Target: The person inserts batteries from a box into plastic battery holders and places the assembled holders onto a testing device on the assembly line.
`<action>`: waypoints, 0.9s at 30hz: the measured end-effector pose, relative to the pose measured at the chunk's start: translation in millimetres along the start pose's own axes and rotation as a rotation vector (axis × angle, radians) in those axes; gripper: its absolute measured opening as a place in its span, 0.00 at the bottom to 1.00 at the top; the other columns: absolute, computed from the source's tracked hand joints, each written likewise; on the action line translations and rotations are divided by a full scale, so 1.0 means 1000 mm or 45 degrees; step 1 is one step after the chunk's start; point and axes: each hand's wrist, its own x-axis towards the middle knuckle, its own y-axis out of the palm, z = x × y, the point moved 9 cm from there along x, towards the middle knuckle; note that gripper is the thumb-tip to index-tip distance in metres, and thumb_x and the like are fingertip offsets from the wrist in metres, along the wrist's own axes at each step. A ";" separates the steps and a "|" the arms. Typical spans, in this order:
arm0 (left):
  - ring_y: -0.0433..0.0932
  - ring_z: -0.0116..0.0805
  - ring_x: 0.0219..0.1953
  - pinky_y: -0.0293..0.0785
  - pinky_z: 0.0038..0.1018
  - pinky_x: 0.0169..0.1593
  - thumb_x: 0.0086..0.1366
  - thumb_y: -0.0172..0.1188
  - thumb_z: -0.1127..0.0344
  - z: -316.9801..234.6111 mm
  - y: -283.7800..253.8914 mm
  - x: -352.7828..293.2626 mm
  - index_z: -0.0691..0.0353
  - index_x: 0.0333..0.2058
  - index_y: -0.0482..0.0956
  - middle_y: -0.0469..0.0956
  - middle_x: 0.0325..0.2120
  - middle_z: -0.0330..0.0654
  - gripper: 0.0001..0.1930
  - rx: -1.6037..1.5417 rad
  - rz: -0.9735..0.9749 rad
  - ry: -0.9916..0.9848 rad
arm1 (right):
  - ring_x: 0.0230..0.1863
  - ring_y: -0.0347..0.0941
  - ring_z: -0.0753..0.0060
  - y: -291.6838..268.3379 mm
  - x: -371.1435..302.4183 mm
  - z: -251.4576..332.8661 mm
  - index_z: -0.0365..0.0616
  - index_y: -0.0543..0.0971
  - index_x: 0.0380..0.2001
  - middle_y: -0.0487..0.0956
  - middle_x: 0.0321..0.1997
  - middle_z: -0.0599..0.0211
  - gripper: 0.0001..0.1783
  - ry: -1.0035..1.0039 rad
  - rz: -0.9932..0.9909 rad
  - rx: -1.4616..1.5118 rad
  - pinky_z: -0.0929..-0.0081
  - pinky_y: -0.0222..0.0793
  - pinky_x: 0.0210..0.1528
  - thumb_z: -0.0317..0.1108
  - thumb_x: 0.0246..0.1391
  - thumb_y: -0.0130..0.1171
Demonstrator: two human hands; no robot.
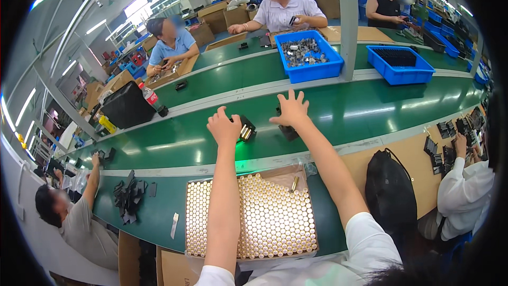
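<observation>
Bearings are taken from the view's centre. A green conveyor belt (370,106) is laid from about 9 to 3 o'clock, presumably as a shared working surface. At 6 o'clock, an open carton (286,176) is packed with upright cells (278,217), likely placed nearest the body for easy reach. At 1 o'clock, a blue tray (315,71) is loaded with metal parts (304,53), its walls probably keeping them contained. Black plates (128,198) are heaped at 8 o'clock. The right hand (291,112), at 2 o'clock, is released, fingers spread over a dark piece (289,133); contact cannot be confirmed. The left hand (224,124), at 9 o'clock, is half curled beside a black holder (250,125) at the centre; whether it is grasped cannot be told. Gold-coloured cells (245,133) are exposed in the holder. One loose cell (294,184) is laid on its side at 5 o'clock.
</observation>
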 end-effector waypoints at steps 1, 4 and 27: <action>0.75 0.47 0.38 0.70 0.43 0.51 0.57 0.62 0.67 -0.008 -0.011 -0.002 0.57 0.51 0.78 0.78 0.36 0.44 0.20 0.094 -0.172 0.125 | 0.59 0.68 0.39 0.005 -0.008 0.001 0.53 0.78 0.55 0.70 0.66 0.52 0.33 0.018 0.008 -0.016 0.52 0.78 0.49 0.46 0.45 0.74; 0.73 0.45 0.40 0.67 0.42 0.53 0.56 0.62 0.67 -0.029 -0.028 -0.011 0.56 0.48 0.80 0.77 0.34 0.41 0.18 0.285 -0.509 0.381 | 0.58 0.66 0.38 0.012 -0.014 -0.001 0.56 0.75 0.58 0.63 0.70 0.52 0.37 0.060 0.024 -0.045 0.49 0.77 0.51 0.46 0.42 0.75; 0.83 0.47 0.39 0.79 0.37 0.46 0.61 0.65 0.70 -0.062 0.046 -0.036 0.64 0.50 0.83 0.86 0.38 0.47 0.17 -0.397 0.637 0.592 | 0.49 0.79 0.54 0.032 0.011 -0.020 0.48 0.68 0.69 0.79 0.57 0.51 0.40 0.289 0.608 1.255 0.54 0.84 0.43 0.47 0.55 0.67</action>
